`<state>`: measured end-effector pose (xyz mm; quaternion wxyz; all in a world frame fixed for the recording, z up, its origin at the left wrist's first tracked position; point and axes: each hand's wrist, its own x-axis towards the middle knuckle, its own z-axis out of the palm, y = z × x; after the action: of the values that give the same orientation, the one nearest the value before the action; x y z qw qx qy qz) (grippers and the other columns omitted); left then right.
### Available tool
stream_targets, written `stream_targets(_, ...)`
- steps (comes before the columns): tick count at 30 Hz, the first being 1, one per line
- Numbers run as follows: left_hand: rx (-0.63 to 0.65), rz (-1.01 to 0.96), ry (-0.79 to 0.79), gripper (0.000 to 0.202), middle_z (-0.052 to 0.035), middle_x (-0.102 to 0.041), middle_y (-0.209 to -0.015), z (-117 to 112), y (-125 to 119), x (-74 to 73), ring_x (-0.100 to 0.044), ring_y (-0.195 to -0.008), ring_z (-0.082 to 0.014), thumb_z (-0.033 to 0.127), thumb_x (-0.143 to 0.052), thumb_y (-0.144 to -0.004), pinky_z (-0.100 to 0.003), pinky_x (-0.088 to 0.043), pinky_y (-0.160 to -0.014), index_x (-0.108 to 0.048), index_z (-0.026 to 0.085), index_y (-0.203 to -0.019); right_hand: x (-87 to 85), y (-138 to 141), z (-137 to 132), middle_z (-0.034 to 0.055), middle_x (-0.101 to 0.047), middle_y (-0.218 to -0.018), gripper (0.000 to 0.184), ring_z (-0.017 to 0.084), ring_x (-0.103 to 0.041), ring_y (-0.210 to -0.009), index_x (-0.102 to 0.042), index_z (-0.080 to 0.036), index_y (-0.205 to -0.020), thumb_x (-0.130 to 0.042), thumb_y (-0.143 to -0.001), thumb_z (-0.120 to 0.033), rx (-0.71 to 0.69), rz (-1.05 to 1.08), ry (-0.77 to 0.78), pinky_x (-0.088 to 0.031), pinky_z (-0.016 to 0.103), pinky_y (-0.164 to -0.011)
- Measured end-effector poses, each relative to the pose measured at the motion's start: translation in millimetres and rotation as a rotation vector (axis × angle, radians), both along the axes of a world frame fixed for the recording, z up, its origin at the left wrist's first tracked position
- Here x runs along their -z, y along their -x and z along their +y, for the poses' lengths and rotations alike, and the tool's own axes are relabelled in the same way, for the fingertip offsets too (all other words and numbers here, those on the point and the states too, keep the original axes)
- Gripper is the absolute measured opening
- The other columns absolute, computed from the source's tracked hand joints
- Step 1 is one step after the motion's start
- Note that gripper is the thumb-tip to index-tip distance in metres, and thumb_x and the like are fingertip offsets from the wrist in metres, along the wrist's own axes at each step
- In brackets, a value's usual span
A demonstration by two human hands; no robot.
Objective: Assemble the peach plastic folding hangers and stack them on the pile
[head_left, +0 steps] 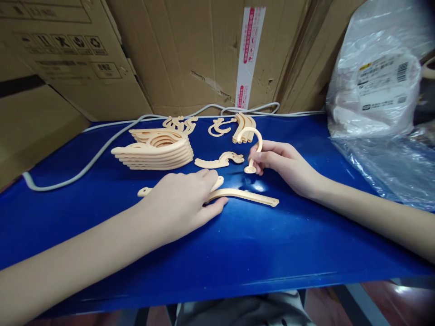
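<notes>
My right hand (277,165) pinches a cream plastic hanger hook (260,136), its round base pointing down, just above the blue surface. Over on the left, my left hand (183,203) is closed over cream hanger arm pieces lying on the table; one long curved hanger arm (253,196) sticks out to the right between thumb and fingers. Another piece's ends show at its wrist side and by its fingertips, the middle hidden under the palm. A loose hanger arm (219,159) with a curled end lies between the two hands, touched by neither.
Behind my left hand stands a neat stack of hanger arms (152,151). Small hooks (180,123), more hooks (219,127) and a bundle of curved pieces (244,124) lie at the back. A white cable (84,170) runs along cardboard boxes (190,54). Plastic-wrapped goods (377,95) sit right.
</notes>
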<state>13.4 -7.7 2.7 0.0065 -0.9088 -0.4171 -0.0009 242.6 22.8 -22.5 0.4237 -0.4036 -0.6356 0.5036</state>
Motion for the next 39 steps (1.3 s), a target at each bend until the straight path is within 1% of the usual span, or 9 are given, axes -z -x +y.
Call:
stream_targets(3, 0.043, 0.012, 0.031, 0.027, -0.0012, -0.059, -0.069, -4.6, -3.5, -1.4, -0.055, -0.054, -0.0197, 0.035, -0.048, -0.096, -0.029, -0.027, -0.047, -0.045, 0.022, -0.073, -1.0, -1.9, -2.1, -0.0016, -0.062, -0.068, 0.014, 0.01, -0.053, -0.061, -0.062, -0.018, -0.074, -0.065, -0.085, -0.027, -0.014, 0.006, -0.01, -0.045, 0.024, -0.062)
stream_targets(7, 0.057, -0.091, 0.049, 0.038, -0.0007, -0.058, -0.067, -2.7, -8.7, -7.8, -0.053, -0.053, -0.0173, 0.05, -0.045, -0.097, -0.028, -0.028, -0.048, -0.042, 0.022, -0.071, -2.6, -1.5, -6.2, -0.0025, -0.061, -0.068, 0.01, 0.009, -0.054, -0.061, -0.063, -0.018, -0.078, -0.066, -0.084, -0.025, -0.067, 0.026, -0.006, -0.048, 0.023, -0.062)
stream_targets(11, 0.095, -0.248, -0.039, 0.024, 0.0009, -0.054, -0.061, 6.6, -9.3, -5.6, -0.048, -0.051, -0.0155, 0.031, -0.034, -0.097, -0.028, -0.029, -0.05, -0.044, 0.021, -0.078, -2.7, -0.4, -10.7, -0.0014, -0.064, -0.072, 0.011, 0.01, -0.057, -0.06, -0.062, -0.018, -0.082, -0.068, -0.083, -0.028, -0.116, 0.086, 0.07, -0.054, 0.024, -0.058)
stream_targets(13, 0.124, -0.304, -0.055, 0.022, 0.0016, -0.054, -0.062, 9.6, -7.4, 1.5, -0.048, -0.05, -0.0146, 0.029, -0.032, -0.098, -0.027, -0.029, -0.05, -0.046, 0.02, -0.083, -2.7, -0.3, -12.7, -0.0009, -0.065, -0.073, 0.013, 0.011, -0.058, -0.06, -0.062, -0.018, -0.082, -0.07, -0.082, -0.028, -0.123, 0.089, 0.077, -0.055, 0.023, -0.054)
stream_targets(17, 0.153, -0.342, -0.015, 0.031, -0.0026, -0.067, -0.082, 8.5, -1.0, 18.0, -0.059, -0.062, -0.0155, 0.036, -0.029, -0.103, -0.026, -0.035, -0.055, -0.054, 0.017, -0.1, -1.9, -0.9, -15.0, -0.0013, -0.064, -0.07, 0.011, 0.01, -0.059, -0.06, -0.064, -0.018, -0.083, -0.071, -0.082, -0.027, -0.125, 0.09, 0.056, -0.055, 0.021, -0.052)
stream_targets(21, 0.158, -0.358, 0.021, 0.038, -0.005, -0.072, -0.099, 5.5, 2.4, 23.4, -0.066, -0.074, -0.0171, 0.039, -0.026, -0.105, -0.026, -0.039, -0.061, -0.057, 0.018, -0.111, -0.1, -1.5, -14.9, -0.0007, -0.064, -0.072, 0.015, 0.011, -0.06, -0.06, -0.065, -0.018, -0.085, -0.073, -0.081, -0.03, -0.099, 0.108, 0.103, -0.055, 0.022, -0.048)
stream_targets(27, 0.172, -0.34, -0.026, 0.041, -0.0042, -0.072, -0.086, 6.4, 1.1, 23.5, -0.063, -0.065, -0.016, 0.041, -0.026, -0.104, -0.025, -0.036, -0.056, -0.059, 0.017, -0.102, -1.4, -0.9, -16.6, -0.002, -0.064, -0.069, 0.015, 0.009, -0.058, -0.057, -0.064, -0.018, -0.083, -0.073, -0.081, -0.03, -0.116, 0.116, 0.102, -0.054, 0.022, -0.053)
stream_targets(33, 0.181, -0.385, -0.022, 0.04, -0.0046, -0.072, -0.089, 7.6, 2.2, 25.7, -0.067, -0.074, -0.0177, 0.039, -0.027, -0.104, -0.025, -0.038, -0.059, -0.06, 0.016, -0.105, 1.2, -3.1, -17.6, -0.0019, -0.066, -0.072, 0.011, 0.008, -0.058, -0.058, -0.066, -0.018, -0.086, -0.072, -0.082, -0.027, -0.116, 0.124, 0.091, -0.052, 0.022, -0.058)
stream_targets(39, 0.172, -0.336, -0.008, 0.037, -0.0021, -0.066, -0.074, 5.1, 0.4, 19.0, -0.056, -0.059, -0.0143, 0.038, -0.03, -0.103, -0.025, -0.032, -0.055, -0.058, 0.017, -0.092, 1.9, -3.1, -17.0, -0.0029, -0.066, -0.07, 0.015, 0.008, -0.058, -0.055, -0.063, -0.018, -0.089, -0.073, -0.081, -0.026, -0.117, 0.139, 0.094, -0.051, 0.022, -0.056)
